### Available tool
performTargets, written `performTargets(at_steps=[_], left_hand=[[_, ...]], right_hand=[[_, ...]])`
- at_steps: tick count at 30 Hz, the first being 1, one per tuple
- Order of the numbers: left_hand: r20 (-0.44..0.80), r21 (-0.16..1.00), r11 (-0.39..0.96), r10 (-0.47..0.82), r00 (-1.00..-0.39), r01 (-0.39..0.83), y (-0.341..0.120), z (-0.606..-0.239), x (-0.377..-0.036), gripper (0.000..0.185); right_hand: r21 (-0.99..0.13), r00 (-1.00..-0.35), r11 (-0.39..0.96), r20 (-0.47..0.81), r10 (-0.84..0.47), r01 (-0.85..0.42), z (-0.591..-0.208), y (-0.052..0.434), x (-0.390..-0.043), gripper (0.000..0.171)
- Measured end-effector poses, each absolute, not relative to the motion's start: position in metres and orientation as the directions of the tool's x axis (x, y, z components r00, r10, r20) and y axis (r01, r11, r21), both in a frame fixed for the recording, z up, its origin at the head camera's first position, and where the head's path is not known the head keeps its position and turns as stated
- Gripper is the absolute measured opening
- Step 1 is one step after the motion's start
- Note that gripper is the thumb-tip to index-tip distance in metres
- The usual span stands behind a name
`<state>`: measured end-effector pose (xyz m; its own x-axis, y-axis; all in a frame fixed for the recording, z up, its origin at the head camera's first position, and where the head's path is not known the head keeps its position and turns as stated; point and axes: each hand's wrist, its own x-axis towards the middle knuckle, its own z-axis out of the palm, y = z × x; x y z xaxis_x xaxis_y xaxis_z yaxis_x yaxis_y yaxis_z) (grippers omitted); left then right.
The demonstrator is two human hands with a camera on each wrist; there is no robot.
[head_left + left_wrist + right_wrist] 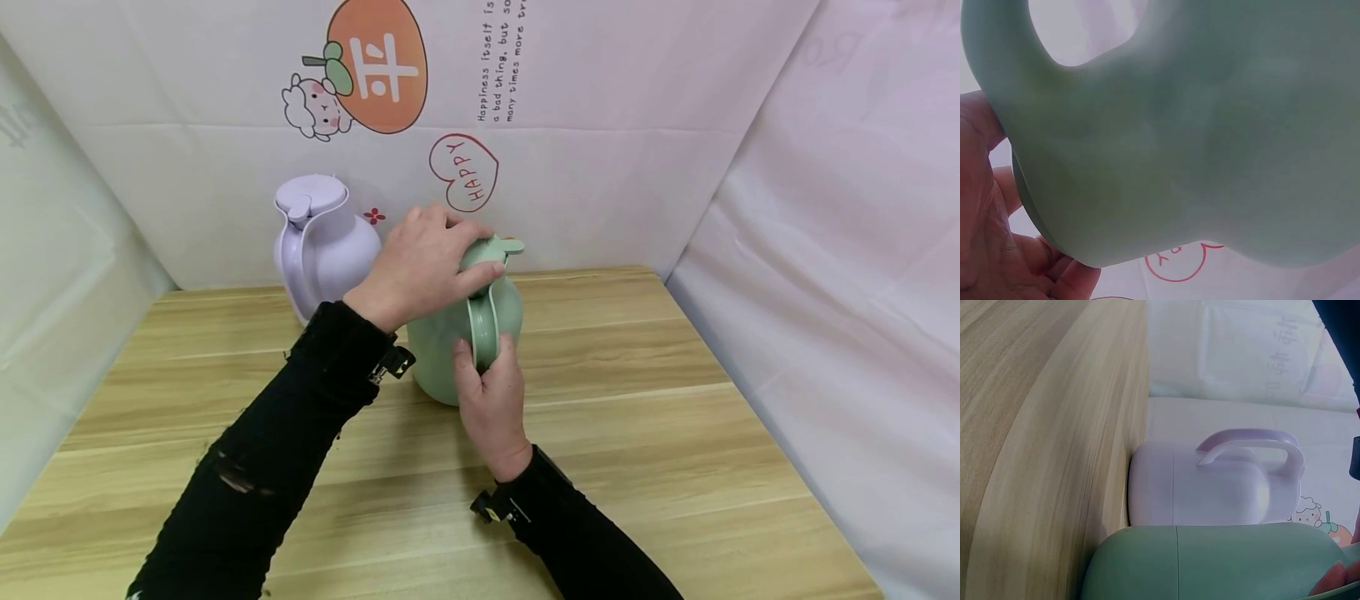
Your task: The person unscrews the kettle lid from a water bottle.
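A green vacuum jug (435,358) stands on the wooden table with its handle (485,327) toward me. My left hand (427,265) reaches over its top from the left and grips the lid, thumb on the near side. In the left wrist view, the fingers (1029,256) curl round the top end of the jug. Lower down, my right hand (493,404) holds the handle between thumb and fingers. Its fingertips (1335,579) show at the right wrist view's lower right corner. A small green tab (512,247) sticks out beside the left hand. The left hand covers most of the lid.
A lilac jug (345,258) of the same kind stands behind and left of the green one, close to the back sheet. White sheets (637,183) with printed drawings and words enclose the wooden table (637,450) at the back and both sides.
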<state>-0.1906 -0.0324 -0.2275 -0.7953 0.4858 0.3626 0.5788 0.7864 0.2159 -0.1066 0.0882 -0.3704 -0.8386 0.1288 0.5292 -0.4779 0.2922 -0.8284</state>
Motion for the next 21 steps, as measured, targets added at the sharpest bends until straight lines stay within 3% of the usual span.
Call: performTargets(at_steps=[21], left_hand=[[0.364, 0.217, 0.847, 0.392, -0.845, 0.486, -0.0235, -0.2272, -0.1875, 0.052]], right_hand=[[-0.819, -0.831, 0.306, 0.541, 0.131, -0.485, -0.3720, 0.0881, -0.1077, 0.031]])
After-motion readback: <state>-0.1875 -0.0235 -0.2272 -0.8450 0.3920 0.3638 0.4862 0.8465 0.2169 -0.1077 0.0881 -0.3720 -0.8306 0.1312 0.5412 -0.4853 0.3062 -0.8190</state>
